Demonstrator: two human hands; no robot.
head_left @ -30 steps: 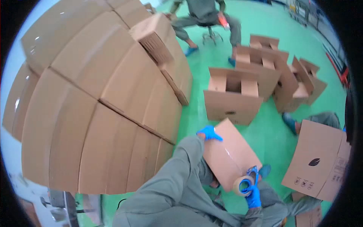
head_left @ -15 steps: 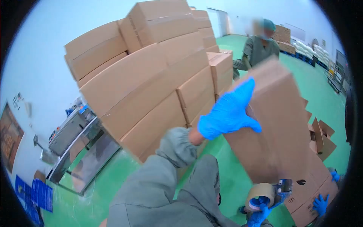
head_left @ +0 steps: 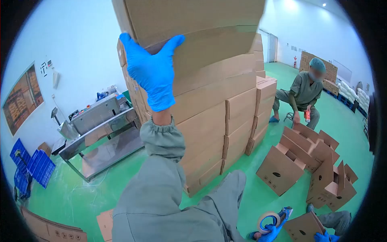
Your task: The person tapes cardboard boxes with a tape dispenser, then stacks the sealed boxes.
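Up in front of the stack, my left hand (head_left: 152, 72), in a blue glove, holds a large closed cardboard box (head_left: 197, 20) by its lower left part. Its thumb and fingers are spread against the cardboard, and the box runs out of the top of the view. Low at the right, my gloved right hand (head_left: 271, 234) is wrapped round a tape dispenser (head_left: 285, 213) with a tan roll; the bottom edge cuts off part of this hand. Behind and below the held box stand stacked cartons (head_left: 203, 117).
A person in a green hair cover (head_left: 306, 88) sits behind open boxes (head_left: 282, 169) on the green floor. Another person's gloved hand (head_left: 321, 237) touches a box (head_left: 302, 226) at the lower right. At left stand a steel bench (head_left: 105, 149) and blue crates (head_left: 40, 167).
My left hand and the held box have moved up and left, from beside the stack to in front of its top. The view has turned right, bringing more open boxes and the seated person into sight.
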